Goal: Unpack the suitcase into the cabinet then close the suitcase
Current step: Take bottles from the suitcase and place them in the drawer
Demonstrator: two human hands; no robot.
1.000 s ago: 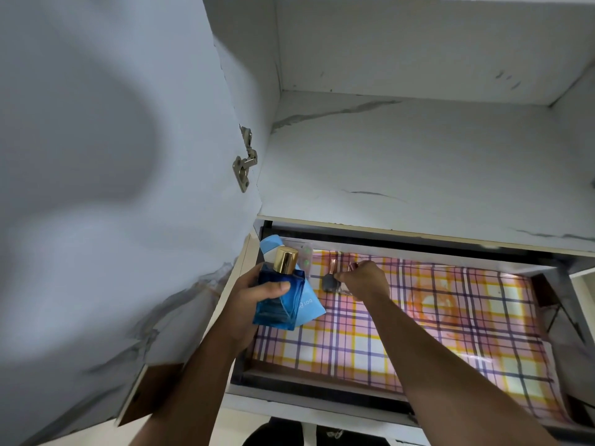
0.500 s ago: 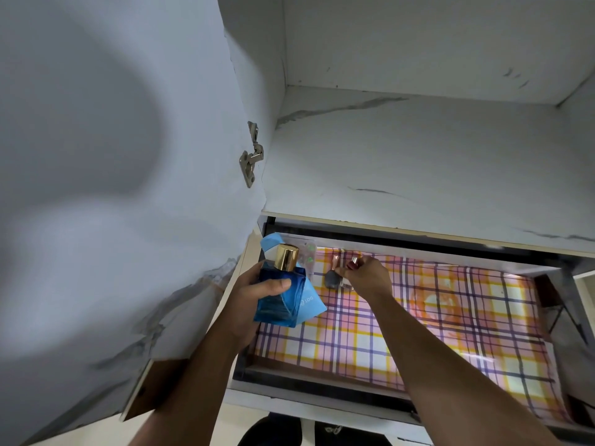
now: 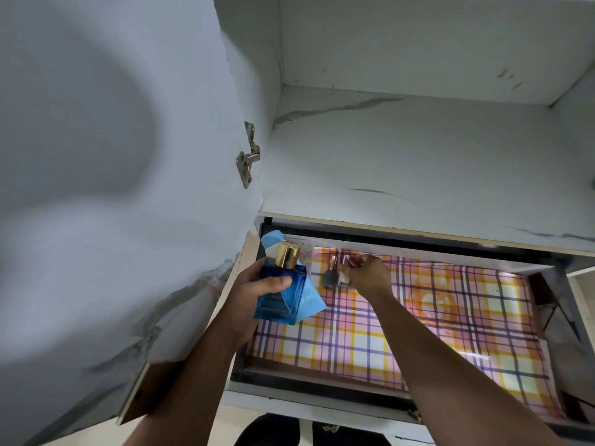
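Observation:
My left hand (image 3: 254, 294) grips a blue perfume bottle (image 3: 279, 292) with a gold cap, together with a light blue box (image 3: 309, 299) behind it, over the left end of an open drawer (image 3: 322, 378). My right hand (image 3: 367, 276) reaches to the drawer's back left corner, fingers curled on a small clear bottle (image 3: 343, 278) with a dark red cap. A grey nail polish bottle (image 3: 330, 275) with a pink cap stands just left of it. The suitcase is out of view.
The drawer is lined with pink, yellow and purple plaid paper (image 3: 434, 317). Above it is a white marble-pattern cabinet shelf (image 3: 402, 172). The open cabinet door (image 3: 112, 188) fills the left side, with a metal hinge (image 3: 246, 159).
My right hand has shifted slightly right at the drawer's back, with the small clear bottle now showing beside the grey one. My left hand still holds the perfume bottle and box.

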